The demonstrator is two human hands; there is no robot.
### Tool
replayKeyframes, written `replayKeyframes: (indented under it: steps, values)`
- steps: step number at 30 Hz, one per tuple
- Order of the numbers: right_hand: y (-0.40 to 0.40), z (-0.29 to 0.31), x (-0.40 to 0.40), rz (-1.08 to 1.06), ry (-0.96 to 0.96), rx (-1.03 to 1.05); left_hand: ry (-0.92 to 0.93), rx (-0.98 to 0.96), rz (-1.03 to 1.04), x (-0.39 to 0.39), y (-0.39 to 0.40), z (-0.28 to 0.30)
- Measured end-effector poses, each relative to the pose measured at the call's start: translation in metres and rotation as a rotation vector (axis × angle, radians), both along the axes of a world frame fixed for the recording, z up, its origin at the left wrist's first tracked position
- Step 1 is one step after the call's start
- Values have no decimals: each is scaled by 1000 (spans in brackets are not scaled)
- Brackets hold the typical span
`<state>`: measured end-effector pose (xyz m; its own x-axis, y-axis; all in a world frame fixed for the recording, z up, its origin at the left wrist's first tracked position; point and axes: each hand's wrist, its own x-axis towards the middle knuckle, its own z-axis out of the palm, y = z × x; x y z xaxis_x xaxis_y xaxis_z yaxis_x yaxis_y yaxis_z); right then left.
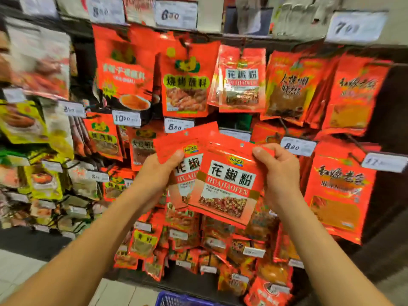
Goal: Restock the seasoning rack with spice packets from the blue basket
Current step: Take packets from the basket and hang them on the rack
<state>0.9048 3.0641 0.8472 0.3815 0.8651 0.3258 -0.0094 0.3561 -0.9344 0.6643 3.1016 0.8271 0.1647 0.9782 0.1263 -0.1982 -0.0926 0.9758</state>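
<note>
Both bare forearms reach up from the bottom corners toward the middle of the view. Low at the bottom edge, between them, a corner of the blue basket (174, 300) shows its plastic mesh wall; what it holds cannot be seen.

The left hand (157, 173) grips the rear spice packet (176, 149) by its left side, thumb across the front. The right hand (279, 173) pinches the front spice packet (227, 186) at its upper right corner, fingers curled behind it. Two packets are thus held, overlapping, the front one covering the right half of the rear one. Each is a flat, glossy red pouch with a white label panel, the word HUAJIAOFEN, a printed photo of ground spice, and a small punched hole near the top edge.

Behind the hands stands the seasoning rack (242, 38), dark bars with pegs carrying hanging pouches in rows. Straight above the held pair hangs a matching red pouch (240, 80) with the same label. Beside it on the left hangs a red pouch with a yellow-green banner (185, 82), on the right a bunch of darker red pouches (293, 89). White price tags (178, 125) clip to the peg ends; yellow pouches (22, 122) hang at far left, blurred.
</note>
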Motion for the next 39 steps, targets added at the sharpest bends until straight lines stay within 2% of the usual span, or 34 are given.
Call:
replayKeyframes:
  steps: [7, 13, 16, 19, 21, 24, 39]
  values:
    - [20, 87, 8, -171, -172, 124, 37, 123, 106, -13, 26, 79]
    - [63, 140, 9, -126, -19, 102, -73, 130, 111, -2, 39, 112]
    - [83, 157, 7, -126, -41, 91, -41, 153, 159, 5, 47, 120]
    - [100, 166, 8, -166, -52, 70, 60, 240, 316, -2, 61, 124]
    - [111, 169, 9, -222, -124, 59, 90, 251, 367, -10, 67, 125]
    - [122, 168, 8, -344, -263, 49, 85, 274, 340, -17, 71, 127]
    - [137, 159, -2, -420, -354, 102, 40, 294, 205, 4, 75, 126]
